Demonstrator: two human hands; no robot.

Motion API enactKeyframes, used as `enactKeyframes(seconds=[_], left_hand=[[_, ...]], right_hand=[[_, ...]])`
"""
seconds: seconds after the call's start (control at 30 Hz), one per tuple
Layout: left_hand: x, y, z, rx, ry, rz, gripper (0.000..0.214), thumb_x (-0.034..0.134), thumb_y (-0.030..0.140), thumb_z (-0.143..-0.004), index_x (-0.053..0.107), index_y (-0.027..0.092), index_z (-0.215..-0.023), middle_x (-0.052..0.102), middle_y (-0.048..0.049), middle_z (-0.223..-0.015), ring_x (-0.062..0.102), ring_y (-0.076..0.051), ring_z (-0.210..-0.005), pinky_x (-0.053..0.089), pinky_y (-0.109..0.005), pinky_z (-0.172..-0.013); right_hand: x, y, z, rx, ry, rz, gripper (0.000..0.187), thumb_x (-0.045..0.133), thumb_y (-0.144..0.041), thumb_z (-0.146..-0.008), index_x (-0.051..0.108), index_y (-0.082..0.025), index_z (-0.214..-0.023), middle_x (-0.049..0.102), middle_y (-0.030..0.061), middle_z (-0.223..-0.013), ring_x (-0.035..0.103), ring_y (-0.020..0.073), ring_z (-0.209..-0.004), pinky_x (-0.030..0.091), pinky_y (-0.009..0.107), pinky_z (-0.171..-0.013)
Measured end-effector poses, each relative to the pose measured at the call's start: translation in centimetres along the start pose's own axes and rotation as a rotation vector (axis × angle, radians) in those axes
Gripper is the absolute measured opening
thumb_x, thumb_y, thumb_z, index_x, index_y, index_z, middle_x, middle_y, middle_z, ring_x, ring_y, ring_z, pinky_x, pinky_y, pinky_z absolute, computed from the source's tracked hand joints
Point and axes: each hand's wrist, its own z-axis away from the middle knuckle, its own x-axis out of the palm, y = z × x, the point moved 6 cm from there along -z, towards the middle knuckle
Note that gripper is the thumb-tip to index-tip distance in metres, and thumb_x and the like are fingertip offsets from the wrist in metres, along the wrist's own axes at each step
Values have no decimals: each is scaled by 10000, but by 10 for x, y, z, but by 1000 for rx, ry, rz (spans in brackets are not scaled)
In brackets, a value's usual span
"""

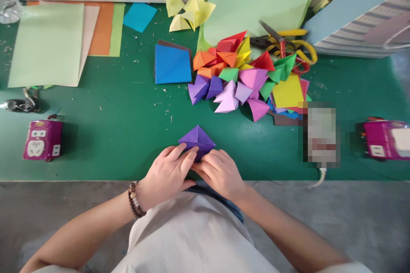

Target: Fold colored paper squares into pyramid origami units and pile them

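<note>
A folded purple paper [197, 134] lies near the front edge of the green table, its point away from me and creases across its middle. My left hand [169, 166] holds it down, fingertips pressed on its left and middle part, the thumb apart below. At the paper's lower right edge, my right hand [221, 172] has its fingers curled and pinched on the paper. The two hands nearly meet and cover the lower part of the sheet. Beyond them, folded paper pieces [229, 72] in several colours form a heap.
Behind the heap lie scissors [303, 51] with yellow and red handles. A blue paper stack [173, 65] stands left of it, yellow folded pieces [192, 10] further back. Large sheets [46, 45] lie far left. Purple socket blocks [41, 140] and a blurred device [321, 134] flank the table [112, 128].
</note>
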Motion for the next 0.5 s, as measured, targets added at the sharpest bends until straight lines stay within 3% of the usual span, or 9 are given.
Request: enactKeyframes(seconds=[0.17, 0.37, 0.5], left_hand=[[0, 0, 0, 0, 7, 0, 700, 592, 487, -871, 354, 93, -1399, 523, -130, -1392, 451, -289, -1288, 409, -416, -1013], [-2, 1, 0, -5, 6, 4, 665, 605, 456, -870, 369, 107, -1385, 532, -132, -1384, 451, -292, -1288, 413, -419, -1003], [-4, 1, -1, -1, -7, -13, 660, 633, 428, -856, 399, 82, -1367, 520, -118, -1399, 444, -293, -1281, 405, -407, -1007]], right_hand=[[-10, 18, 4, 170, 111, 52, 177, 580, -238, -913, 659, -206, -758, 610, 25, -719, 547, 157, -710, 383, 314, -660], [-6, 11, -2, 76, 41, 141, 229, 557, -187, -916, 621, -198, -697, 607, 26, -694, 514, 162, -682, 355, 315, -641], [-4, 5, 1, 80, 17, 60, 196, 582, -201, -905, 640, -200, -718, 613, 21, -686, 527, 163, -679, 367, 316, -634]])
